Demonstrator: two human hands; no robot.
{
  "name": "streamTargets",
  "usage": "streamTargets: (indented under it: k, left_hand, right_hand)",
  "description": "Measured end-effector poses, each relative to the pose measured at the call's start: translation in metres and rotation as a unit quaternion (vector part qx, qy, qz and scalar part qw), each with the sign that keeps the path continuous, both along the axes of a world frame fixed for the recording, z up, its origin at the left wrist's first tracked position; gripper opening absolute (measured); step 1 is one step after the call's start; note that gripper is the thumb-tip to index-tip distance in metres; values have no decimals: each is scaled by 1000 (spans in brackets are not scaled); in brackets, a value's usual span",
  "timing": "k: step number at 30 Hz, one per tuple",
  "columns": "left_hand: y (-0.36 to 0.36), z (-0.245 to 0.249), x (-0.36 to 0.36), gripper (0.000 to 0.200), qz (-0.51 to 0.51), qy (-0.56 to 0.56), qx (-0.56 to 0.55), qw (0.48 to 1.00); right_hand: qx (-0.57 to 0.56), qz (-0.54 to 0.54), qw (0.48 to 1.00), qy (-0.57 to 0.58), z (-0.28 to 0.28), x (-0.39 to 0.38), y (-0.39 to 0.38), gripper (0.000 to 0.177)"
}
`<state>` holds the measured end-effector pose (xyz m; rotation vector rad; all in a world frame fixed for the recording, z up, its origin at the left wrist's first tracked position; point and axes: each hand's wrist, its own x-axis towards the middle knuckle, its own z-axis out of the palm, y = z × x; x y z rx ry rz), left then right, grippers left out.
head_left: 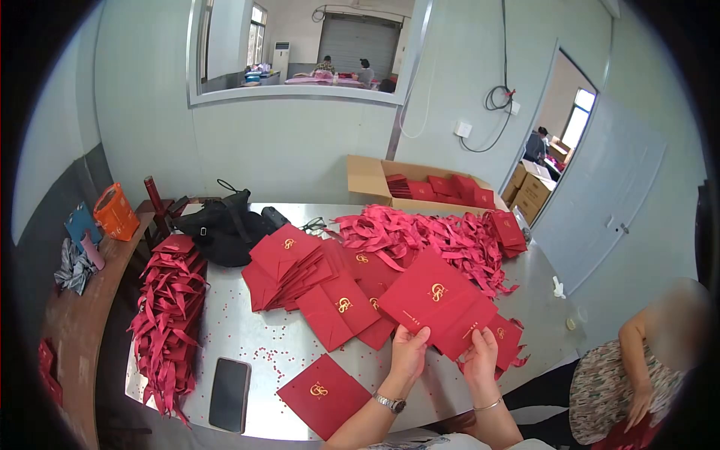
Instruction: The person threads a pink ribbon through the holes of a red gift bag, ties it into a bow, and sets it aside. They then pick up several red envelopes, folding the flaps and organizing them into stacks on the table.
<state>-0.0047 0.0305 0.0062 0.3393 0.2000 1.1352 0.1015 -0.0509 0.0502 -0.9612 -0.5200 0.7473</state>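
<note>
Between my two hands is a flat red paper bag (pixel 431 296) with a gold logo, raised over the near side of the metal table (pixel 255 330). My left hand (pixel 410 352), with a watch at its wrist, pinches the bag's near edge, thumb on top. On the same edge farther right, my right hand (pixel 480 358) grips it too; a bracelet circles that wrist. Another flat red bag (pixel 322 394) lies by my left forearm. Loosely piled red bags (pixel 292 262) spread beyond my left hand. Part of another bag (pixel 506 337) shows behind my right hand.
Pink-red ribbons (pixel 420 236) heap at the back, before a cardboard box (pixel 367 176) of red bags. Ribboned bags (pixel 169 322) stack at left. A phone (pixel 229 395), black bag (pixel 225 229) and red specks lie on the table. A person (pixel 630 367) sits at right.
</note>
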Motion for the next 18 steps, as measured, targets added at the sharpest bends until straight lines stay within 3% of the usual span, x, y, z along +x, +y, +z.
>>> streamTargets:
  k: [5,18]
  left_hand:
    - [-1,-2,1,37,1,4,18,1000]
    - [-11,6,1,33,-42,-24,35,998]
  right_hand:
    - [-19,-26,999,-7,-2,9,-1,17]
    - [5,-51,998,-28,-1,25,-1,24]
